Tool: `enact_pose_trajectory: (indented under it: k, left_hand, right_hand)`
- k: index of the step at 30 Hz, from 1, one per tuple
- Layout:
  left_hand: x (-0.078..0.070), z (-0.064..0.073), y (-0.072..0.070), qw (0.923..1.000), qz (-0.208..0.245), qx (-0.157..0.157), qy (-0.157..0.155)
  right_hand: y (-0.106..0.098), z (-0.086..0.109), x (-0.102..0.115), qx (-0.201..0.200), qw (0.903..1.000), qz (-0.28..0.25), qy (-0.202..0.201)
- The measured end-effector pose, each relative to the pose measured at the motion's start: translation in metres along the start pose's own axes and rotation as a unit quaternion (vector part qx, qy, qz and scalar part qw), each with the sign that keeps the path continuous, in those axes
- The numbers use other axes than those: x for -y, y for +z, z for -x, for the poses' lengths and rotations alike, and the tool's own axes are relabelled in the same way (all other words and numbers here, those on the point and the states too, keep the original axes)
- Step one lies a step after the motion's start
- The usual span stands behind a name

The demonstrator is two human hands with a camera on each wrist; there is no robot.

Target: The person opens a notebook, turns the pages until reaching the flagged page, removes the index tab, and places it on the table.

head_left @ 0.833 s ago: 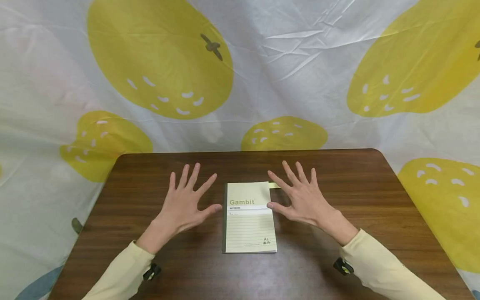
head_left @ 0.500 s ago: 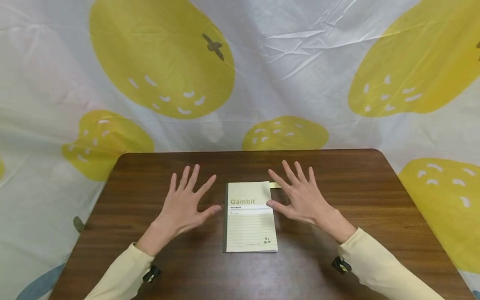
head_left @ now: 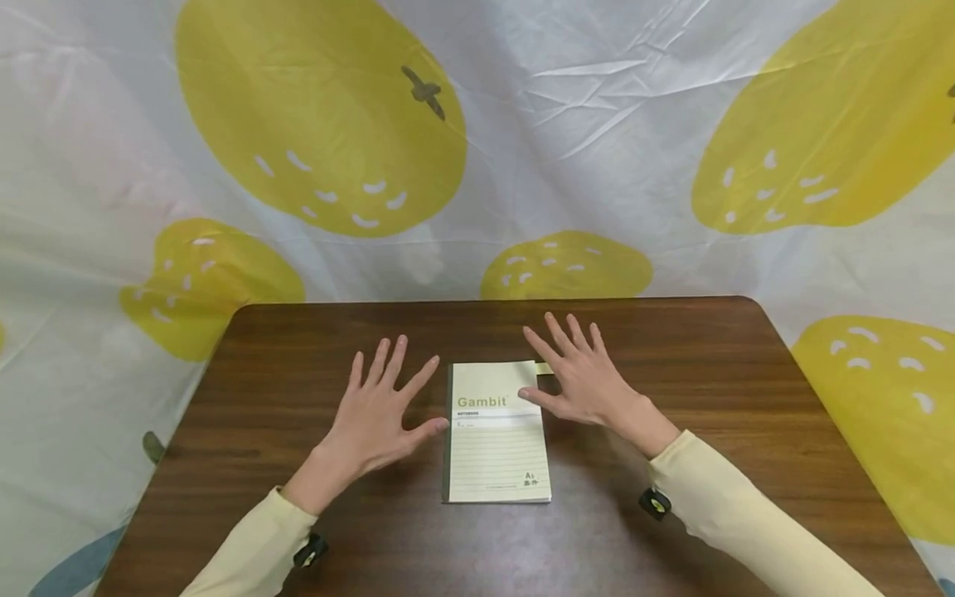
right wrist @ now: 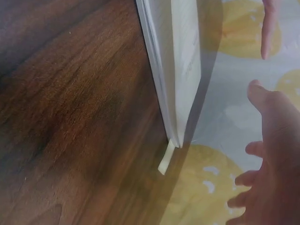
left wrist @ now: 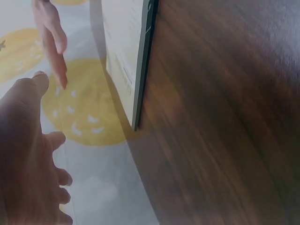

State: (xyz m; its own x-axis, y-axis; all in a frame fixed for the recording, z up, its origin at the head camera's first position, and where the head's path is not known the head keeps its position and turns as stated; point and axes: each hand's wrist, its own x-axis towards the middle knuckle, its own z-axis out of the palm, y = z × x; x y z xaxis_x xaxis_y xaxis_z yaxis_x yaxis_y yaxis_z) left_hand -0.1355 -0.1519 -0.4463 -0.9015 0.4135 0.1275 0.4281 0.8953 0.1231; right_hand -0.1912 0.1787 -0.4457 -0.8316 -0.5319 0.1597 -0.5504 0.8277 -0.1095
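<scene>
A closed, cream-coloured paper notebook with a dark spine strip (head_left: 498, 464) lies flat on a dark brown wood-grain table (head_left: 746, 398), near the middle, its spine to the left and its page edges to the right. A pale yellow strip (right wrist: 166, 159) sticks out past its right edge by the far corner and rests on the tabletop.

The left hand (head_left: 380, 419), fingers spread apart and holding nothing, hangs over the table to the left of the notebook, the thumb pointing toward the spine. The right hand (head_left: 585, 385) is likewise spread and holds nothing; from the head its thumb overlaps the far right part of the cover, but the right wrist view shows it raised clear of the notebook.

The notebook is probably light, easy for one hand. The bound left side should be the stiffest part and the surest grip; the right edge looks slightly parted, so a pinch there might catch only the cover or a few leaves. The paper likely bends and creases rather than breaks, and may slide readily on the smooth table. The thin strip makes a poor handle, since pulling it could tug it loose.
</scene>
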Motion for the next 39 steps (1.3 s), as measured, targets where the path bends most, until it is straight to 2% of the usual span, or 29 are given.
enact_pose_trajectory:
  k: [9, 13, 16, 21, 27, 33, 36, 39]
  left_hand:
    - [-0.020, 0.002, 0.014, 0.9984, 0.042, 0.038, -0.005]
    - [-0.031, 0.003, 0.024, 0.9945, 0.072, 0.074, 0.019]
    - [-0.041, 0.006, 0.034, 0.9887, 0.097, 0.105, 0.044]
    - [-0.057, 0.012, 0.047, 0.9818, 0.109, 0.141, 0.065]
    - [-0.062, 0.015, 0.052, 0.9830, 0.094, 0.144, 0.063]
    - [-0.063, 0.016, 0.052, 0.9819, 0.099, 0.147, 0.067]
    - [-0.063, 0.017, 0.050, 0.9822, 0.103, 0.141, 0.068]
    - [-0.063, 0.019, 0.050, 0.9828, 0.110, 0.132, 0.067]
  right_hand:
    - [0.020, -0.012, -0.006, 0.045, 0.9970, -0.058, -0.024]
    - [0.028, -0.017, -0.007, 0.029, 0.9949, -0.082, -0.051]
    - [0.032, -0.019, -0.007, 0.013, 0.9933, -0.094, -0.066]
    - [0.037, -0.023, -0.006, 0.013, 0.9928, -0.098, -0.068]
    - [0.038, -0.025, -0.006, 0.011, 0.9935, -0.091, -0.067]
    - [0.033, -0.027, -0.005, -0.031, 0.9913, -0.102, -0.077]
    - [0.027, -0.030, -0.004, -0.041, 0.9894, -0.127, -0.057]
    - [0.021, -0.033, -0.003, -0.059, 0.9810, -0.185, -0.016]
